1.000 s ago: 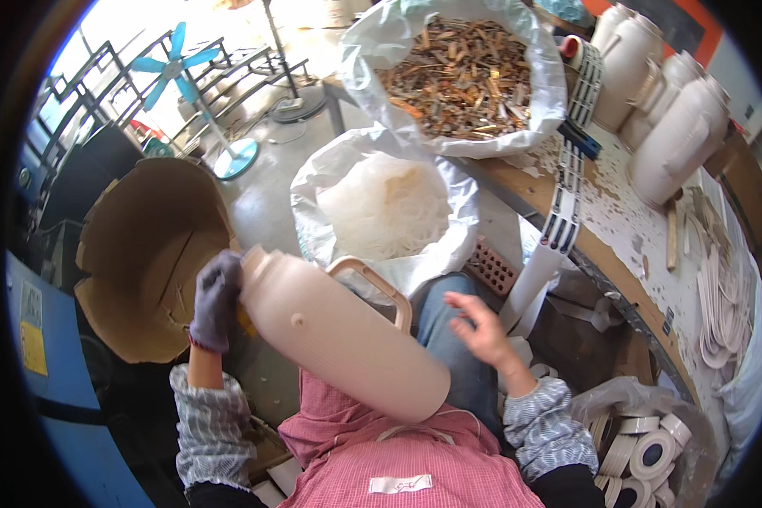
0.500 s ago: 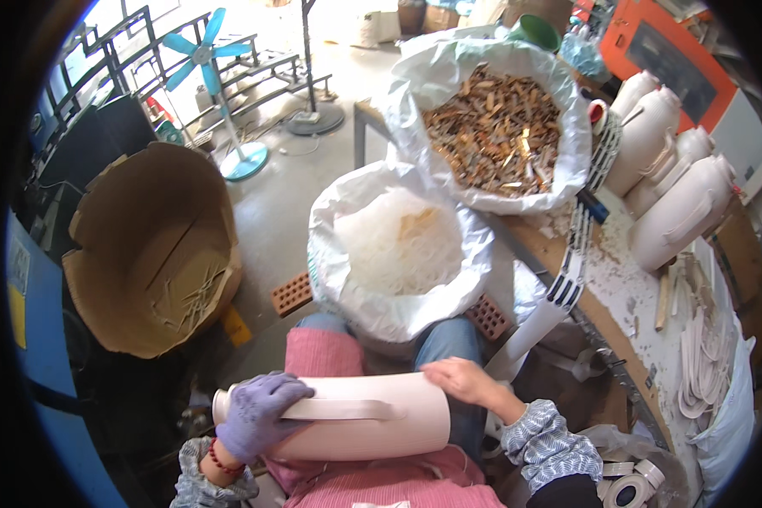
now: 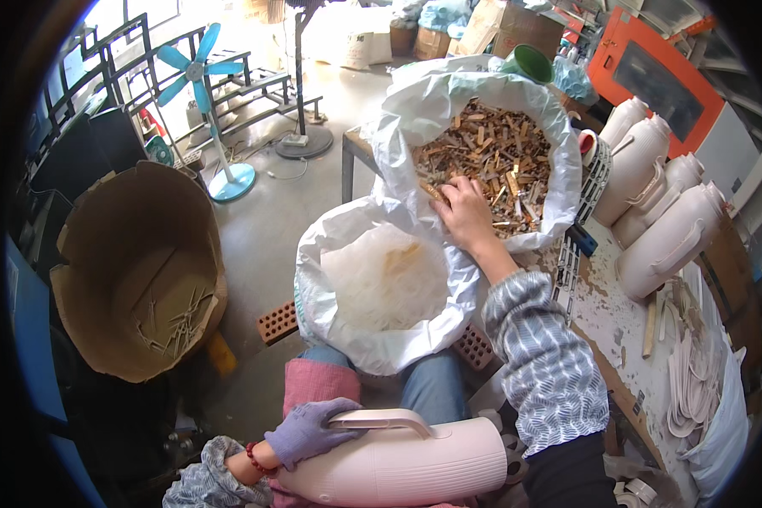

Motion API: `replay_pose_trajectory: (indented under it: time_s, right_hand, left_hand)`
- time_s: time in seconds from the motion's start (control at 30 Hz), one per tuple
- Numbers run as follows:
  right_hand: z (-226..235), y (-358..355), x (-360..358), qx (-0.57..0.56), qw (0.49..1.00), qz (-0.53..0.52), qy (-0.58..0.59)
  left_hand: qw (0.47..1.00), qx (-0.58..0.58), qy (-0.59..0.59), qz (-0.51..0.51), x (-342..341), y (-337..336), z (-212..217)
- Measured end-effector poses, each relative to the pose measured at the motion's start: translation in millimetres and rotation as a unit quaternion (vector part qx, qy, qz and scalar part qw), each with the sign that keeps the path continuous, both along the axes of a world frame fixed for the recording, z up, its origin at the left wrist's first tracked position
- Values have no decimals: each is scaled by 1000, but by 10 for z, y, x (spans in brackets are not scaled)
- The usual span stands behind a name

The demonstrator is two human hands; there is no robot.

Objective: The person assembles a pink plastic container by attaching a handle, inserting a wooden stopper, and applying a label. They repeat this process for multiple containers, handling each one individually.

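A pale pink jug (image 3: 398,466) with a looped handle and fine ribs near one end lies sideways across my lap. My left hand (image 3: 313,433), in a purple glove, is closed on it at the left end of the handle. My bare right hand (image 3: 466,213) is at the near left edge of a white bag (image 3: 559,173) full of small brown and golden strips (image 3: 495,144). Its fingers are bent against the strips, and a golden-brown piece shows by the fingertips. What they grip, if anything, is hidden.
Between my knees stands a white bag of translucent pieces (image 3: 385,284). A cardboard container (image 3: 135,271) with thin sticks is at left, near a blue fan (image 3: 196,72). Several pink jugs (image 3: 670,241) stand on the right bench (image 3: 605,317), beside pale strips (image 3: 694,372).
My right hand has left the jug's right end and reached forward to the bag of brown strips. The jug has shifted right and nearer to me, with my left hand still on it.
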State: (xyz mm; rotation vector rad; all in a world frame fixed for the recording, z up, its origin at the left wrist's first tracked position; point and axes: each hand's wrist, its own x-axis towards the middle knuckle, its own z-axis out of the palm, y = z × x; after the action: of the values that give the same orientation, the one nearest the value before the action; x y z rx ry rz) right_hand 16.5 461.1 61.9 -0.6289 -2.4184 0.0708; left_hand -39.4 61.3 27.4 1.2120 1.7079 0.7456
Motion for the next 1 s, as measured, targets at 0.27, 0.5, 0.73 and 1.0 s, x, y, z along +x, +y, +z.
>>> replay_pose_trajectory:
  time_s: [0.27,0.5,0.73,1.0]
  right_hand:
    - [113,525,204,105,986,-69,110]
    - [-94,-852,481,-448,872,150,128]
    - [-393,-2145,816,-707,642,278,103]
    - [-363,-2254,1005,-190,939,288,1]
  left_hand:
    - [993,-117,-23,-26,-40,174,-70]
    - [993,77,58,-65,50,240,-126]
    - [875,392,279,54,47,387,-73]
    - [960,231,155,12,-79,224,-35]
